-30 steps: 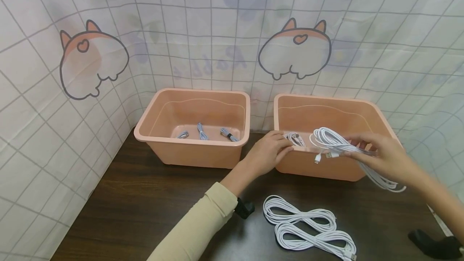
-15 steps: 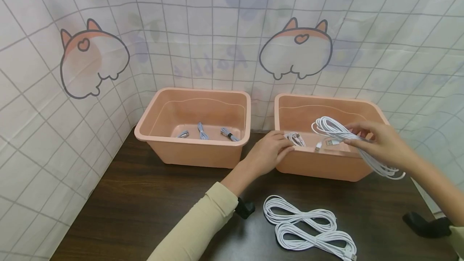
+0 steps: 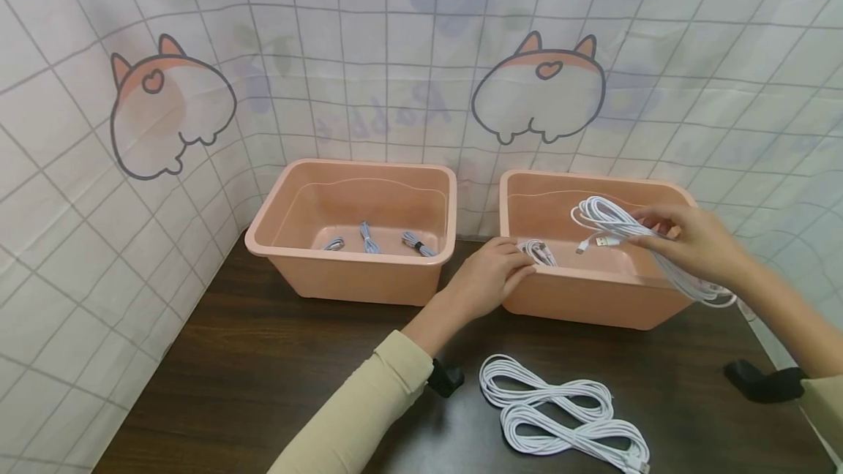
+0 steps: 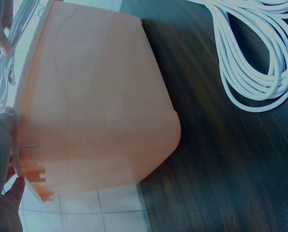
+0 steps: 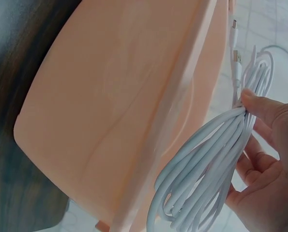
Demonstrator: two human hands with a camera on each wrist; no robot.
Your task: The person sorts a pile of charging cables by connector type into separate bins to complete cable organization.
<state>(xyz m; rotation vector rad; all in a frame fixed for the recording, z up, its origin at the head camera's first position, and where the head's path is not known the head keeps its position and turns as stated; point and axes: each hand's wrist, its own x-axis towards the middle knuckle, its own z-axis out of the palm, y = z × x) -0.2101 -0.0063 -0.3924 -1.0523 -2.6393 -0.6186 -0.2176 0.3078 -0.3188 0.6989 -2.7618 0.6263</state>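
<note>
Pinching a white cable bundle (image 3: 609,219) in the right hand (image 3: 698,243), with a pink bin (image 3: 593,298) below its fingertips (and two plugs (image 3: 607,241) left of them); gripping that bin's rim with the left hand (image 3: 487,276), beside a smaller coil (image 3: 538,252).

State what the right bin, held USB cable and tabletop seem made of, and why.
Right bin: probably moulded plastic; smooth walls, faint sheen. USB cable: likely plastic or rubber, matte white, bending in smooth loops. Tabletop: possibly wood or laminate, softly shiny; the streaky dark grain fits both.
</note>
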